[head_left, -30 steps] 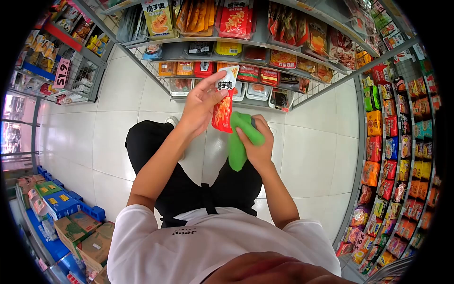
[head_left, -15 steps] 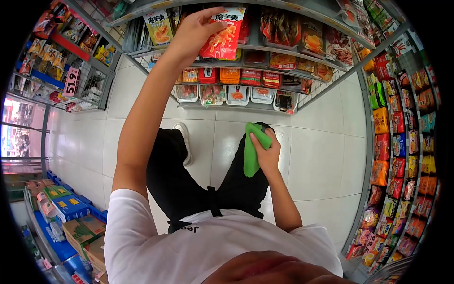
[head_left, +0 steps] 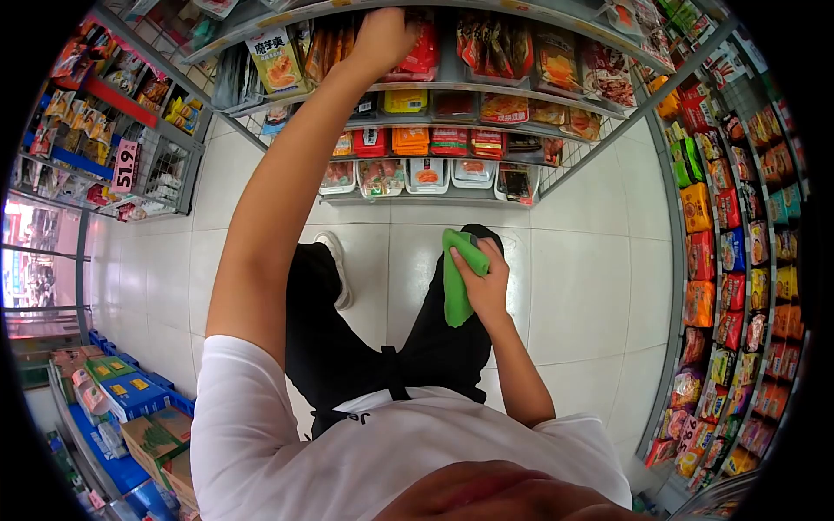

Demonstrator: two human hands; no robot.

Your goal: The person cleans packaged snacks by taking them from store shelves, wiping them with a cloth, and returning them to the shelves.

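Observation:
My left hand (head_left: 382, 39) reaches in at the upper shelf, its fingers curled and partly hidden at a red snack packet (head_left: 423, 50). The packet stands among the rows there, its left part behind my hand. To the left are a yellow-and-white snack packet (head_left: 276, 62) and several orange-brown packets (head_left: 330, 48). Dark packets (head_left: 493, 45) stand to the right. My right hand (head_left: 488, 282) rests over my knee, closed around a folded green cloth (head_left: 457, 291) that hangs down from it.
Lower shelves hold packaged food in trays (head_left: 427, 174). A rack of colourful packets (head_left: 699, 247) runs along the right. At left stand a snack rack with a price sign (head_left: 124, 167) and, lower, cardboard boxes (head_left: 156, 430). Tiled floor (head_left: 578, 286) lies around my feet.
My left hand has moved forward into the upper shelf with the red snack packet, which was held up in front of it. My right hand still holds the green cloth.

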